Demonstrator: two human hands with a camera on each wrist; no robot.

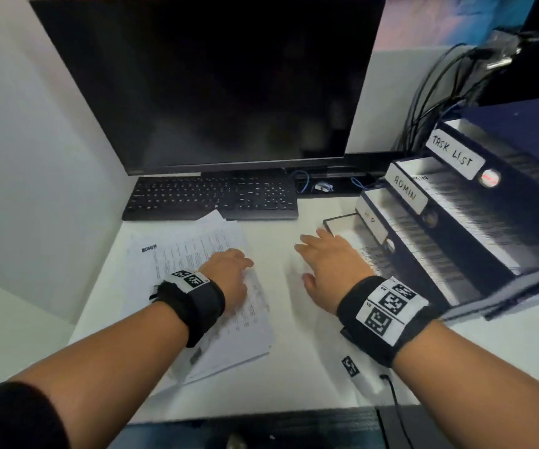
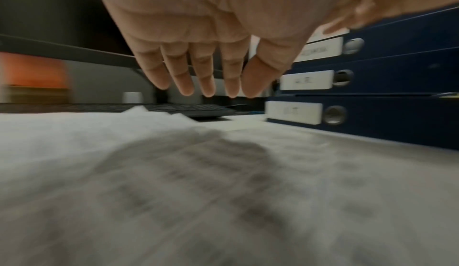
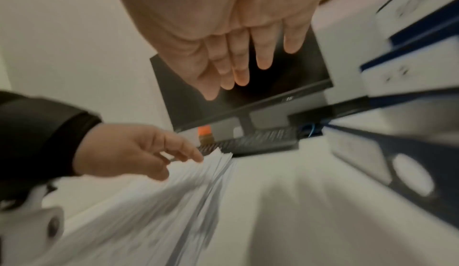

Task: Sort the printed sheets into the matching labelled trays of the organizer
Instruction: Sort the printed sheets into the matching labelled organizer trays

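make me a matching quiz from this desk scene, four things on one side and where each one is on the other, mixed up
Things:
1. left hand
2. right hand
3. keyboard
4. TASK LIST label

Places:
A. on the highest tray of the organizer
B. over the bare desk, beside the lowest tray
C. at the foot of the monitor
D. above the pile of printed sheets

Pairs: 1-D, 2-B, 3-C, 4-A
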